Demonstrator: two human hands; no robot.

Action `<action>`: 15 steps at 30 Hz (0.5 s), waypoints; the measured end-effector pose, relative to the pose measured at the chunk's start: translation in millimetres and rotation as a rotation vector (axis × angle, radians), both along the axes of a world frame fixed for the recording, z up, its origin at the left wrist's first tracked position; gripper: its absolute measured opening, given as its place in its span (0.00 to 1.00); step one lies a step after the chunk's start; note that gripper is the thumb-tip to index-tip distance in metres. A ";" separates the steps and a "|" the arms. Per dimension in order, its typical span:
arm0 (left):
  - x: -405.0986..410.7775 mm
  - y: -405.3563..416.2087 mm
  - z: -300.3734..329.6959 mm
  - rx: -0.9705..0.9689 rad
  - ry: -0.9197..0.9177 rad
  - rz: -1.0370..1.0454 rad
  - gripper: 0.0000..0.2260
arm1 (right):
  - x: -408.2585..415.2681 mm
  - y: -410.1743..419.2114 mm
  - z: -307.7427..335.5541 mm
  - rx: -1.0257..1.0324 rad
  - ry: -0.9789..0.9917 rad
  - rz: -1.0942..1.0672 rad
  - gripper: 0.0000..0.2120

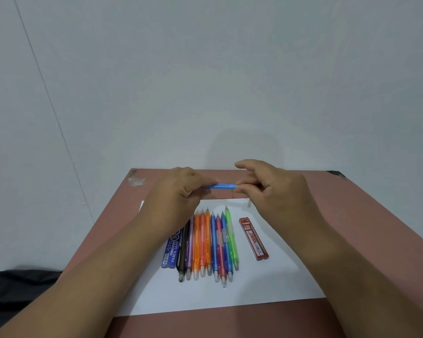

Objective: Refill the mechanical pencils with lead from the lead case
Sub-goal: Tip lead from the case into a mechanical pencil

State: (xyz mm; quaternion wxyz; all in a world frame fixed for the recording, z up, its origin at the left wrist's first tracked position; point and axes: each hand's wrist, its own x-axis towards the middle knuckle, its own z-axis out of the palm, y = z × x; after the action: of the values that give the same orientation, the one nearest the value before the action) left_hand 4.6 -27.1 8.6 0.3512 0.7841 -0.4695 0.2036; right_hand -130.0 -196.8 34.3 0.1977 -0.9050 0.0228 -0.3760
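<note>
Head view: both hands hold a blue pencil [222, 186] level above the paper [266, 284] on the desk [352, 215]. Left hand [178, 191] grips its barrel; right hand [271, 189] pinches its end with curled fingers [244, 189]. Pencils [209, 245] lie on the paper, red case [254, 239] right of them, blue case [172, 250] left.

A reddish-brown bench [352, 215] fills the lower frame, a white sheet of paper [266, 289] lying on it. Dark cloth [22, 289] sits lower left; a pale wall [205, 69] rises behind.
</note>
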 end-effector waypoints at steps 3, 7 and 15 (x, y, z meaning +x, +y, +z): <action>0.8 0.0 -0.3 -0.024 0.040 -0.007 0.13 | -1.5 1.0 4.2 0.306 0.017 0.043 0.16; 2.5 1.3 -0.4 -0.037 0.090 -0.009 0.13 | 5.6 -21.5 2.0 0.496 0.007 -0.096 0.11; 4.8 1.2 -1.6 -0.016 0.081 0.007 0.13 | 22.0 -38.8 -25.3 0.281 0.529 -0.201 0.06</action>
State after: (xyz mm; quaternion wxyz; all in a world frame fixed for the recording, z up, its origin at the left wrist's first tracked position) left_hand 9.4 -25.9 7.0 0.3755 0.7905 -0.4504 0.1768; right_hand -108.0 -235.6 9.0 0.2701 -0.9284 0.2147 -0.1382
